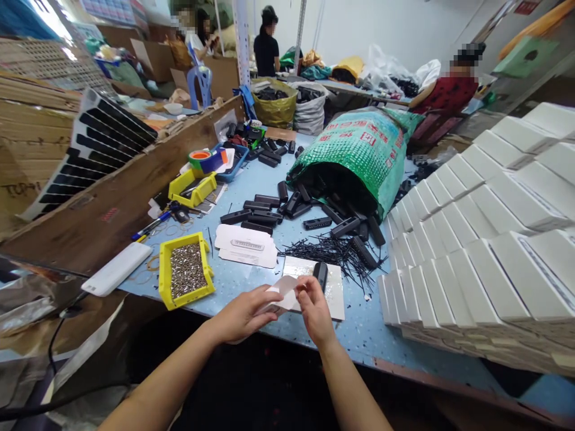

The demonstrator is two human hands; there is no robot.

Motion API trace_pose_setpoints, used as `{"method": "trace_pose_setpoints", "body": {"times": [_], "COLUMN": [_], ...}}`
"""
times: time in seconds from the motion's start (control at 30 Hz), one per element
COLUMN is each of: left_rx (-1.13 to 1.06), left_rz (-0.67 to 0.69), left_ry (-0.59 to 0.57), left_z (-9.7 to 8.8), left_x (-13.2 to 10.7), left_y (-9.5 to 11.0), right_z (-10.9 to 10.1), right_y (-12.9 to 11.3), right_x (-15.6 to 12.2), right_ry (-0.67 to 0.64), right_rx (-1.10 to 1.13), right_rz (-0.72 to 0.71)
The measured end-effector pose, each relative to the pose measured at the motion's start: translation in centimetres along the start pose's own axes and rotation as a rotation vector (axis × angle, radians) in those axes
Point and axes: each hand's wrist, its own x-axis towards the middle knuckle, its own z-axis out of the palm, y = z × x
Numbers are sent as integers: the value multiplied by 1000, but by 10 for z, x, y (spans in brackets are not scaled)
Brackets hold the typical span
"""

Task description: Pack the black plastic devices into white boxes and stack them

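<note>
Both hands meet at the near edge of a blue table (251, 179). My left hand (245, 314) and my right hand (314, 308) each pinch one white flat card piece (286, 288) between them, fingers closed on it. Just beyond lies a white sheet (335, 290) with one black plastic part (320, 274) resting on it. A heap of thin black ties (335, 251) spreads behind that. Flat white die-cut cards (246, 245) lie to the left of the ties.
A yellow tray of small metal pieces (186, 270) sits at left, near a white slab (117, 268). A green sack (359, 155) spills black parts (263, 212) mid-table. Stacked white boxes (485, 239) fill the right. Several people work at tables behind.
</note>
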Motion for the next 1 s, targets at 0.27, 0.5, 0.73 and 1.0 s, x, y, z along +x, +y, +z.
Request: {"method": "trace_pose_setpoints", "body": {"times": [0.27, 0.5, 0.73, 1.0], "left_rx": [-124, -264, -1318, -1464], "left_rz": [-161, -250, -509, -659], "left_ry": [178, 192, 521, 690], "left_z": [29, 24, -2, 29], "left_x": [18, 19, 11, 23], "left_y": [8, -5, -38, -11], "right_z": [13, -8, -99, 0], "right_y": [-10, -14, -11, -25], "right_x": [3, 5, 23, 23], "right_ry": [-196, -306, -405, 289], "right_rx": [-18, -434, -950, -53], "right_rz": [-105, -268, -165, -240]}}
